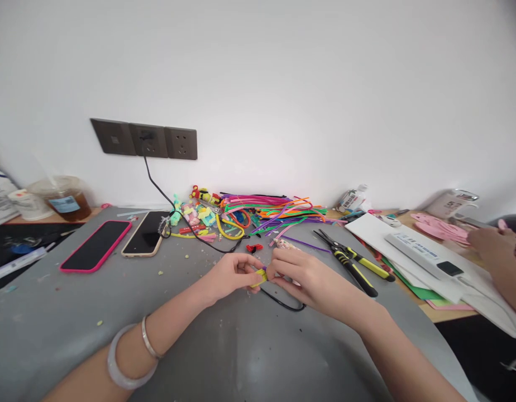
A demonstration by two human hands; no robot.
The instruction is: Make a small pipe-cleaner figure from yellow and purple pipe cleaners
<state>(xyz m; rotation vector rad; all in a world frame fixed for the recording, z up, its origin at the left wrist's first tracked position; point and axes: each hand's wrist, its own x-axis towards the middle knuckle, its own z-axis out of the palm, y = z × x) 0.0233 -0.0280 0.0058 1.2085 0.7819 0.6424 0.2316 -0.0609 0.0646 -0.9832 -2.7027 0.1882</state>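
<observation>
Between the fingertips of both hands is a small yellow pipe cleaner piece [260, 279] with a bit of purple on it. My left hand [235, 276] pinches it from the left, its fingers partly hiding it. From the other side my right hand [304, 276] closes on its purple end with thumb and fingers. A pale speckled item [285, 244] shows just beyond my right knuckles; whether it touches the hand I cannot tell. A small red piece [253, 248] lies just past my hands. Below them a black cable [283, 306] loops across the grey mat [199, 357].
A heap of coloured pipe cleaners [270, 209] lies along the wall. Yellow-handled pliers [350, 268] rest at right, beside papers with a white power strip [421, 254]. Two phones [96, 245] and a drink cup [67, 204] are at left. Another person's hand [492, 245] is far right.
</observation>
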